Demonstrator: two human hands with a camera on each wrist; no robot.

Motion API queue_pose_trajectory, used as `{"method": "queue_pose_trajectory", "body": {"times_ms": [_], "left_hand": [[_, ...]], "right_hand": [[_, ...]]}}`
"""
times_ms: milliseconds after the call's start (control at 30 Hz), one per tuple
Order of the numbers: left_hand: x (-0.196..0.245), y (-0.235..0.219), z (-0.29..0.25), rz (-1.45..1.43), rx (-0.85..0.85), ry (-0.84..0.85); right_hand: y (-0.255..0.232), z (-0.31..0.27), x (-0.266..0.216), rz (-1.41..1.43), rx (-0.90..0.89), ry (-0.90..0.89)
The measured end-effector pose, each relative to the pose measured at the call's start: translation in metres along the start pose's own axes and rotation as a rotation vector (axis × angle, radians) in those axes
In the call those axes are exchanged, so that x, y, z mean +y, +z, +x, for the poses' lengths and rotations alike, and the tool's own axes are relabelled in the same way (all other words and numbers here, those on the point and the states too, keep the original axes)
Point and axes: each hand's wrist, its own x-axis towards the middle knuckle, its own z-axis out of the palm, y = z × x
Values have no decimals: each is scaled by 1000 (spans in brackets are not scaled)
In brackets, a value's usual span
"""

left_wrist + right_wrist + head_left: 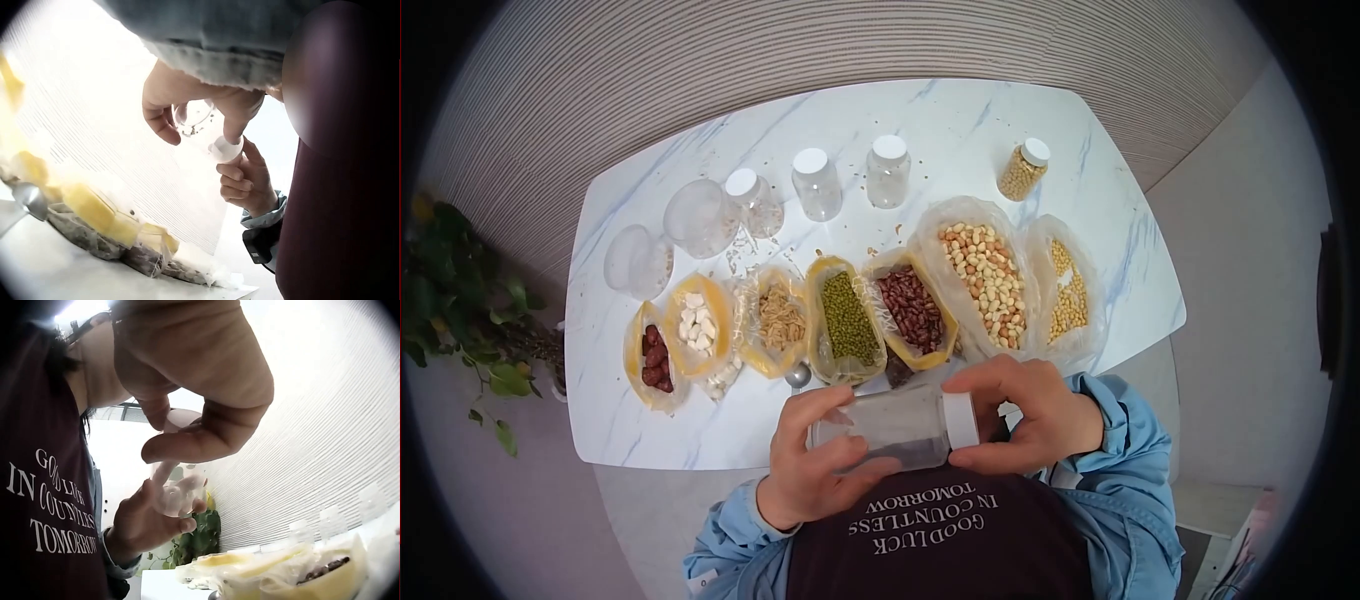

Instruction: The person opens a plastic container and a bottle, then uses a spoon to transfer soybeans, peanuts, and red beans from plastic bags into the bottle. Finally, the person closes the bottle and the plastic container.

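A clear plastic jar [892,428] lies sideways in front of the person's chest, close to the table's near edge. Its white lid [961,420] points to the right. My left hand [815,462] grips the jar around its base end, fingers and thumb on either side. With thumb and fingers, my right hand [1040,415] holds the lid by its rim. Small dark crumbs show inside the jar in the left wrist view. On the table just beyond lie open bags of green mung beans [847,315] and dark red beans [908,308].
More open bags hold peanuts [985,280], soybeans [1068,305], pale shreds [780,318], white pieces [697,322] and red dates [655,362]. Several lidded jars [817,185] stand along the back, one jar of soybeans [1023,170] at right. A metal spoon [798,376] lies near the bags.
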Motion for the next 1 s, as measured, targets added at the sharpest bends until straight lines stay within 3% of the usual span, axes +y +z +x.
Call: {"method": "queue_pose_trajectory", "body": {"times_ms": [100,200,300,400,567,833,1000], "left_hand": [[2,-1,4,26,-3,-44],[2,1,4,-9,39,-183],[-4,-4,-1,-28,78,-259],[-6,-8,-6,-51,116,-294],[-8,-11,-15,-51,146,-316],[-7,-14,-16,-43,189,-375],[-8,-14,-15,-49,190,-379]], "right_hand": [[1,3,3,-2,42,32],[-20,10,-3,-189,74,-123],[-59,21,-8,-576,378,-248],[-99,53,3,-742,591,-63],[-144,106,59,-996,454,142],[-144,160,110,-1131,136,513],[-143,170,131,-1127,133,503]]}}
